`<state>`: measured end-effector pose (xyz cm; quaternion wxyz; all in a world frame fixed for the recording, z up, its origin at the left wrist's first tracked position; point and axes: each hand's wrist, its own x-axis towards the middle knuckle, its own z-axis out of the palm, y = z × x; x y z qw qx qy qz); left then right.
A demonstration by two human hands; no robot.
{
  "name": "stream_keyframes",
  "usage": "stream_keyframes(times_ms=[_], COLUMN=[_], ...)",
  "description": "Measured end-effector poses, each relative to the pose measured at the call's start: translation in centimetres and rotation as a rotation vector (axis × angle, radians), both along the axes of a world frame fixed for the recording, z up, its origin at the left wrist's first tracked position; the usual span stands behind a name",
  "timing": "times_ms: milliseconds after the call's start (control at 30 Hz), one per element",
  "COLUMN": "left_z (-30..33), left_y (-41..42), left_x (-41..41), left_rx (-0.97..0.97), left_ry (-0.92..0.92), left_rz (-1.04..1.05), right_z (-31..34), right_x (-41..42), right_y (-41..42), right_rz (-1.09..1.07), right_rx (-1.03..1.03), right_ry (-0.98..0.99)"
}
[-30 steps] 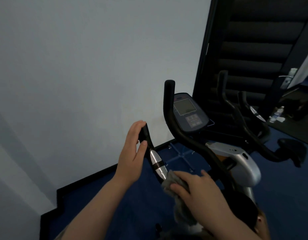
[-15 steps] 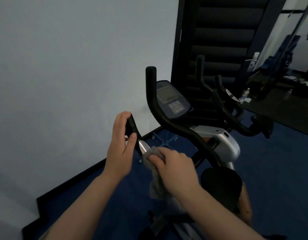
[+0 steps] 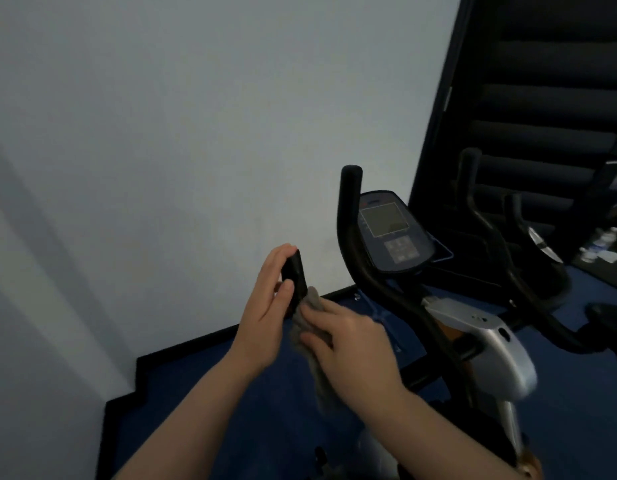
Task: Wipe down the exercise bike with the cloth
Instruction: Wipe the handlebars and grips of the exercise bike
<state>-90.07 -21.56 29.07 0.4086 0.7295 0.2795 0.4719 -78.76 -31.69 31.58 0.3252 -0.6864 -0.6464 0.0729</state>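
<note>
The exercise bike (image 3: 487, 344) stands in front of me with black handlebars, a dark console (image 3: 391, 233) and a silver body. My left hand (image 3: 265, 313) grips the top end of the near left handlebar (image 3: 295, 271). Just below it, my right hand (image 3: 348, 344) holds a grey cloth (image 3: 308, 327) wrapped against that same bar, hiding its metal sensor. The cloth's loose end hangs down under my right hand.
A pale wall (image 3: 161, 150) with a black skirting runs along the left. Blue carpet (image 3: 213, 410) covers the floor. A second bike (image 3: 528, 258) stands at the right behind the first, before a dark panelled wall. Water bottles (image 3: 603, 244) sit at the far right.
My right hand has slid the cloth up the left handlebar, over the silver sensor, until it sits right under my left hand. My left hand has kept its grip on the bar's end.
</note>
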Motion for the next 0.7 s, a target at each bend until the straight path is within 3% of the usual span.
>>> stream_keyframes(times_ms=[333,700], left_z=[1.2,1.1], left_y=[-2.2,-2.5], left_x=[1.6,2.6], left_rx=[-0.115,-0.096], left_ry=[-0.081,-0.11], left_rz=[0.096,0.171], right_z=[-0.7,-1.1], right_x=[1.7,3.0], right_y=[3.5,5.3], right_rz=[-0.019,0.05], right_rx=[0.036,0.003], right_ry=[0.494,0.815])
